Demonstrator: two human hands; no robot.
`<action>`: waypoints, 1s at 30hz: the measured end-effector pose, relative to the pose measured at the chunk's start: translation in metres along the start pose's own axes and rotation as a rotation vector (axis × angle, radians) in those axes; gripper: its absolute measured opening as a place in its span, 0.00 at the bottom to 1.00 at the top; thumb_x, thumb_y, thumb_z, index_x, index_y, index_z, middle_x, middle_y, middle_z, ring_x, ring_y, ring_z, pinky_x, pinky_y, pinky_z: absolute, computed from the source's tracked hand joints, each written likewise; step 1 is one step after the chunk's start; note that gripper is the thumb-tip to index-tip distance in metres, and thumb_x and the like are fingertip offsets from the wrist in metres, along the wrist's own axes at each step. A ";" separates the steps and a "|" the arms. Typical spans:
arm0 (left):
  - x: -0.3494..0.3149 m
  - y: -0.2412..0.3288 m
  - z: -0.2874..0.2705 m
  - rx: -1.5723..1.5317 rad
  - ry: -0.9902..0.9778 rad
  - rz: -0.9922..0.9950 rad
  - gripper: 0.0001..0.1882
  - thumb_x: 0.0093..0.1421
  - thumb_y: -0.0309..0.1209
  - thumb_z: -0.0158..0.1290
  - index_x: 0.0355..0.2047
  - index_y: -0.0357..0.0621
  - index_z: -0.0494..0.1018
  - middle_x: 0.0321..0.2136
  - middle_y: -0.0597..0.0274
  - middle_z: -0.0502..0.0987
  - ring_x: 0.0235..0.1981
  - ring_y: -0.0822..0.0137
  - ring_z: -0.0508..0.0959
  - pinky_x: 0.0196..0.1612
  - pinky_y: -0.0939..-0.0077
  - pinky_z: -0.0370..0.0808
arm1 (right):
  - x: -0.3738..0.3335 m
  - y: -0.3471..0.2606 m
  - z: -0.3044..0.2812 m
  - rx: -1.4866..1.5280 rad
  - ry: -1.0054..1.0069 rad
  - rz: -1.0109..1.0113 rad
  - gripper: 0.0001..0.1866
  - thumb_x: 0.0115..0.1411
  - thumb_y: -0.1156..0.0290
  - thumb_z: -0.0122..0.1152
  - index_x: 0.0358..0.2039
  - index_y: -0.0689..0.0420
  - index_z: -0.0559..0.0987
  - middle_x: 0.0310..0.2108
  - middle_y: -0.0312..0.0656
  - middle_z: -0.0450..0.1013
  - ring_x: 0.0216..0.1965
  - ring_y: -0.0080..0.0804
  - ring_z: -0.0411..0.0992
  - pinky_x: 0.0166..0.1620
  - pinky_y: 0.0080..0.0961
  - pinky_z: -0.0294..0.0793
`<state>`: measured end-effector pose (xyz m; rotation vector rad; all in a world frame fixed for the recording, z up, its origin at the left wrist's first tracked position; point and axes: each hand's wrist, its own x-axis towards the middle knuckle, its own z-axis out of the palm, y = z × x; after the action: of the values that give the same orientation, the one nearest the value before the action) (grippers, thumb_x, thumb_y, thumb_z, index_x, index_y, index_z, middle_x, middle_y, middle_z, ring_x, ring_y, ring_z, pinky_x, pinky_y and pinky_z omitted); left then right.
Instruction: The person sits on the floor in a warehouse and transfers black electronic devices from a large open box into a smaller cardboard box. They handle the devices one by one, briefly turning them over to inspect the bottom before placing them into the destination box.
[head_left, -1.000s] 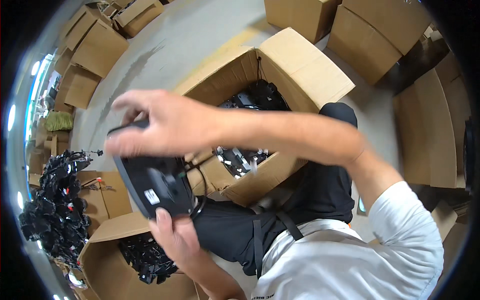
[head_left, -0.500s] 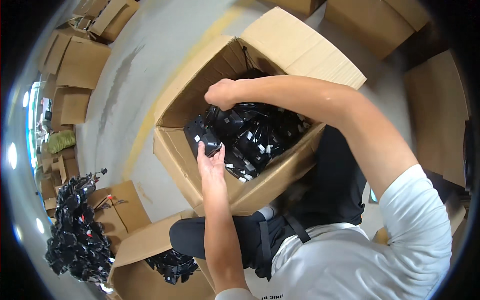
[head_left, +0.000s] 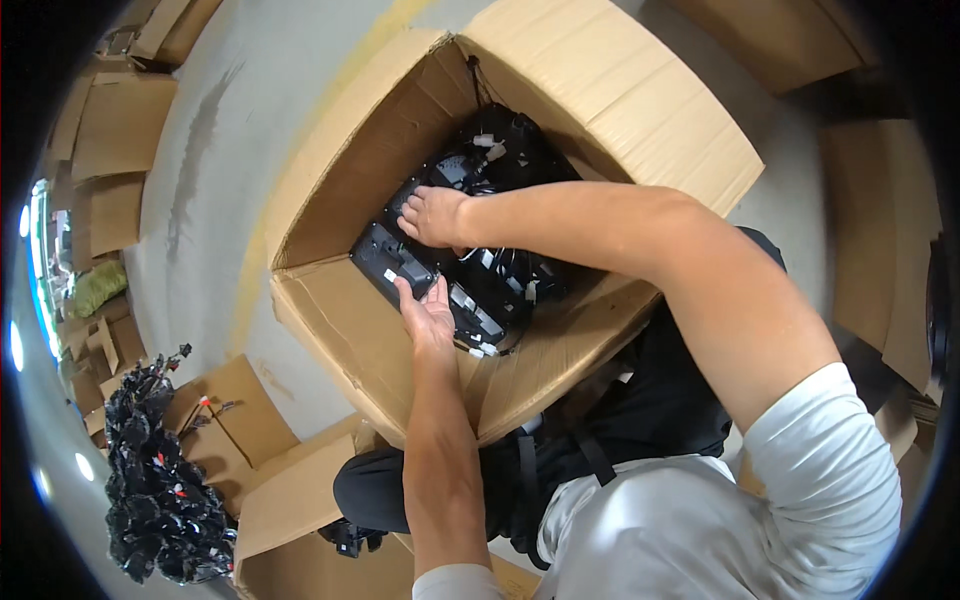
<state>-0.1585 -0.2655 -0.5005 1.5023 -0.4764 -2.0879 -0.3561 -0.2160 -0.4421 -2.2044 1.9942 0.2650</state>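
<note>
A large open cardboard box [head_left: 360, 190] stands tilted in front of me, with several black plastic housings and bundled black cables with white connectors [head_left: 515, 275] inside. At the box's left inner corner lies a flat black plastic housing [head_left: 385, 250] with a white label. My left hand [head_left: 428, 315], palm up, grips its near edge between thumb and fingers. My right hand [head_left: 432, 215] reaches across from the right, its fingers spread and resting on the black parts beside that housing. Its fingertips and thumb are partly hidden.
A heap of black cabled parts [head_left: 160, 470] rises at the lower left. Beside it stands another open box [head_left: 300, 500], partly under my leg. More cardboard boxes [head_left: 120, 125] line the left side, and others [head_left: 770, 45] stand at the right. A raised flap [head_left: 620, 90] edges the far side.
My right hand has dropped from above the parts onto them, and its fingers have opened. The cables beneath it lie lower, exposing more housings. My left hand stays at its housing.
</note>
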 end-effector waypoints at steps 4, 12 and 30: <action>0.010 0.000 0.002 -0.023 0.018 -0.056 0.38 0.68 0.53 0.55 0.62 0.31 0.63 0.61 0.45 0.66 0.64 0.50 0.68 0.69 0.54 0.65 | 0.001 0.001 0.011 -0.034 0.199 -0.082 0.59 0.43 0.50 0.80 0.70 0.60 0.60 0.70 0.47 0.61 0.69 0.43 0.60 0.70 0.42 0.55; 0.043 -0.005 -0.016 -0.020 0.196 -0.117 0.30 0.64 0.48 0.60 0.57 0.39 0.70 0.50 0.44 0.76 0.50 0.50 0.78 0.52 0.59 0.77 | 0.001 -0.027 -0.011 -0.160 0.083 -0.332 0.32 0.65 0.59 0.58 0.70 0.43 0.67 0.78 0.39 0.44 0.76 0.39 0.46 0.75 0.45 0.43; -0.262 0.284 -0.387 0.269 0.411 0.713 0.14 0.72 0.39 0.52 0.43 0.39 0.77 0.32 0.60 0.82 0.32 0.67 0.83 0.39 0.75 0.82 | -0.103 -0.148 -0.134 0.903 -0.142 -0.154 0.32 0.66 0.50 0.61 0.54 0.69 0.75 0.49 0.62 0.75 0.50 0.60 0.75 0.54 0.45 0.76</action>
<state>0.3313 -0.3307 -0.2665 1.5476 -0.9820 -1.1709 -0.2149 -0.1324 -0.2879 -1.6571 1.4245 -0.4124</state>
